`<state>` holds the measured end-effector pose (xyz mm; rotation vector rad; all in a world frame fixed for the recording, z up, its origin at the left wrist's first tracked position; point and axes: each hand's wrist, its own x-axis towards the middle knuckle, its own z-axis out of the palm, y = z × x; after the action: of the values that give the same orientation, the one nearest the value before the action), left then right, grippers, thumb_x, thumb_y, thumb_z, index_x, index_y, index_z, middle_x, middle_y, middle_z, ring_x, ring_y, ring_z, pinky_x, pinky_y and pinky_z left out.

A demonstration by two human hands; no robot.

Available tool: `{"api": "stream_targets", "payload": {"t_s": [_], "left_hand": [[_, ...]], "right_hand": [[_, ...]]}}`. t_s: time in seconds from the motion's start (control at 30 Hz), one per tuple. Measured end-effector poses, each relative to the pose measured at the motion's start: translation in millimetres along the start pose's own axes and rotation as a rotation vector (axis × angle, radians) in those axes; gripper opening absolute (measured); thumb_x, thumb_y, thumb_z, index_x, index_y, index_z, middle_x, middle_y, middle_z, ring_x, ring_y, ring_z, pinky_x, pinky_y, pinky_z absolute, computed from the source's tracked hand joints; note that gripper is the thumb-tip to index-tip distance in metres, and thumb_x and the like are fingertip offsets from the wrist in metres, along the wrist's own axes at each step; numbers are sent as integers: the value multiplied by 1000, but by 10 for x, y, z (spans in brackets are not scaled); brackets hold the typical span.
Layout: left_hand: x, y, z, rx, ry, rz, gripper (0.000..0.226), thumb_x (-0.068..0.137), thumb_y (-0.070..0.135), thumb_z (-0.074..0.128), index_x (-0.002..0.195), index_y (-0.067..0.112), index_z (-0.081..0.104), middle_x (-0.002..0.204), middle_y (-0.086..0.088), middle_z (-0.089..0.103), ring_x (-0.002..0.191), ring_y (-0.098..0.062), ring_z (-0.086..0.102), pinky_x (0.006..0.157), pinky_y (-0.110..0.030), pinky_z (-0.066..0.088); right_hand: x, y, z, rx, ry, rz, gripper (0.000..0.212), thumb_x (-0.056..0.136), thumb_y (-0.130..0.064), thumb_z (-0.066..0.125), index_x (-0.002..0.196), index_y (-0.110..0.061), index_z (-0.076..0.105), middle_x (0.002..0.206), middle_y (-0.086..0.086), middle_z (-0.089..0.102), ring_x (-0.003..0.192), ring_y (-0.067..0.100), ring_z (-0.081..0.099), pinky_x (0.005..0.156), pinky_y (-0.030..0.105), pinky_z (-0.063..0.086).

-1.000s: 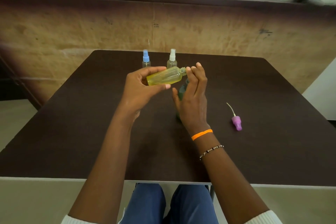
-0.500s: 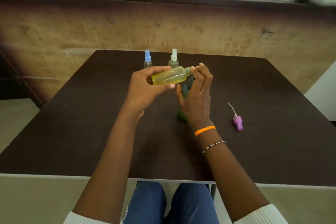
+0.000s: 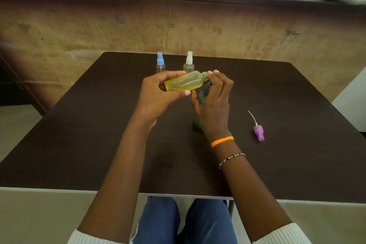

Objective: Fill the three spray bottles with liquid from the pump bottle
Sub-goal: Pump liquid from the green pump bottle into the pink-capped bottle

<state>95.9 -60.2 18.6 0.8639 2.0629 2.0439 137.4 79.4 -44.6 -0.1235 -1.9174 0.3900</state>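
My left hand [image 3: 156, 95] grips a small uncapped spray bottle [image 3: 184, 83] holding yellow liquid, tilted almost flat with its neck pointing right. My right hand [image 3: 213, 105] curls over the top of the green pump bottle [image 3: 201, 97], fingertips beside the small bottle's neck. That hand hides most of the pump bottle, and its nozzle cannot be seen. A purple spray cap [image 3: 258, 132] with its dip tube lies on the table to the right. Two capped spray bottles stand at the back, one blue-topped [image 3: 160, 63] and one white-topped [image 3: 189, 62].
Everything sits on a dark brown table [image 3: 99, 134] whose near edge is above my knees. A brown wall panel runs behind the far edge. The floor drops away at both sides.
My right hand's fingers have gone from nearly straight to curled over the pump bottle's top. The small bottle stays tilted in my left hand at about the same place.
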Motion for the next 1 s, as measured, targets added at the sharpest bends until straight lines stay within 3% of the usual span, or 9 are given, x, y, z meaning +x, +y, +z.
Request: {"api": "stream_targets", "payload": {"t_s": [0.17, 0.33, 0.5, 0.6, 0.83, 1.0], "left_hand": [[17, -14, 13, -11, 6, 9, 44, 66, 0, 80, 104, 19, 68, 94, 10, 69, 87, 1, 66, 71, -14, 52], [23, -35, 6, -6, 2, 4, 44, 66, 1, 80, 104, 19, 68, 98, 8, 69, 91, -2, 66, 72, -15, 52], [24, -16, 10, -23, 4, 7, 44, 66, 0, 80, 105, 16, 68, 95, 6, 70, 88, -2, 67, 71, -14, 51], [29, -24, 16, -31, 11, 4, 44, 66, 0, 80, 105, 16, 68, 95, 5, 71, 89, -4, 67, 72, -15, 51], [11, -33, 17, -18, 6, 2, 44, 66, 0, 80, 105, 17, 68, 95, 8, 69, 87, 0, 66, 71, -15, 52], [26, -25, 21, -31, 9, 3, 43, 66, 1, 81, 104, 18, 69, 96, 5, 71, 89, -4, 67, 72, -15, 52]], "right_hand": [[19, -12, -11, -2, 4, 5, 71, 71, -6, 80, 125, -13, 34, 125, 6, 30, 118, 24, 46, 94, 22, 43], [61, -37, 18, 7, 29, 69, 65, 69, -5, 82, 112, -15, 35, 113, 4, 30, 108, 25, 53, 84, 22, 47], [34, -35, -5, -10, 5, 37, 70, 70, -7, 81, 122, -14, 35, 122, 4, 30, 116, 21, 45, 88, 21, 44], [36, -37, -18, -17, -2, 23, 72, 71, -6, 81, 125, -14, 34, 125, 4, 29, 117, 26, 47, 89, 22, 45], [70, -48, 31, -26, 38, 65, 62, 69, -7, 82, 113, -12, 37, 112, 6, 33, 104, 31, 56, 81, 17, 42], [33, -43, -2, -54, 13, 31, 71, 71, -9, 82, 123, -13, 35, 123, 5, 30, 116, 26, 44, 86, 21, 43]]}}
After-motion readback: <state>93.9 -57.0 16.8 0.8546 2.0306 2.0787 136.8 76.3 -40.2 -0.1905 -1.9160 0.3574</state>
